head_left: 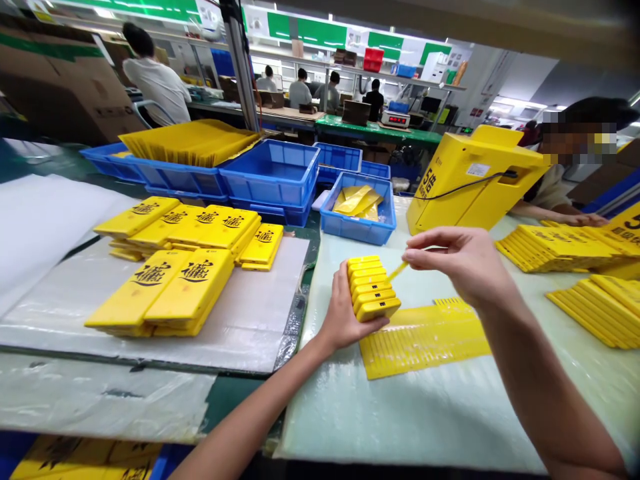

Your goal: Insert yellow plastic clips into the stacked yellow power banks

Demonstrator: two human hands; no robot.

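My left hand (344, 317) is wrapped around a stack of yellow power banks (369, 283), held on edge with their narrow ends toward the right. Small dark ports show on the nearest ends. Between the thumb and fingers of my right hand (457, 257) is a thin yellow strip (398, 271); its lower end meets the right side of the stack, though I cannot tell whether it sticks there. Beneath both hands, a yellow sheet of strips (425, 340) lies flat on the pale table covering (400, 420).
Printed yellow power banks (185, 280) are piled on a white mat at left. Behind stand blue bins (270, 173), one bin (357, 230) with yellow scraps, and a yellow box (465, 183) with a black cable. More yellow stacks (555, 247) lie near a co-worker's hands (583, 219).
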